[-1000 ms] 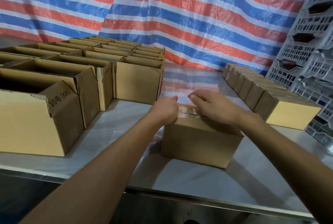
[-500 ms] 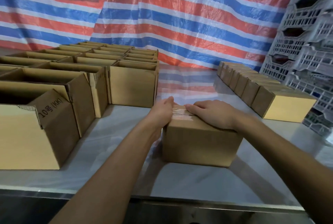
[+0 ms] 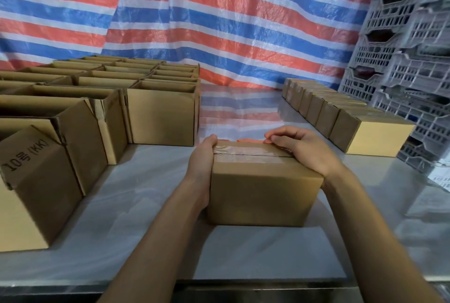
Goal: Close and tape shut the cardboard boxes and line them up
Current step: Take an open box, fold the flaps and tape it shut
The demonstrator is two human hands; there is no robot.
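My left hand (image 3: pixel 201 160) and right hand (image 3: pixel 304 150) hold a curled grip on the taped box (image 3: pixel 263 195), ready, I judge, for the sealed row (image 3: pixel 365 132), while many open boxes (image 3: pixel 160 117) on the desk (image 3: pixel 146 205) wait.

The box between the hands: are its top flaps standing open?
No: the flaps of the box lie flat, with clear tape running along their seam.
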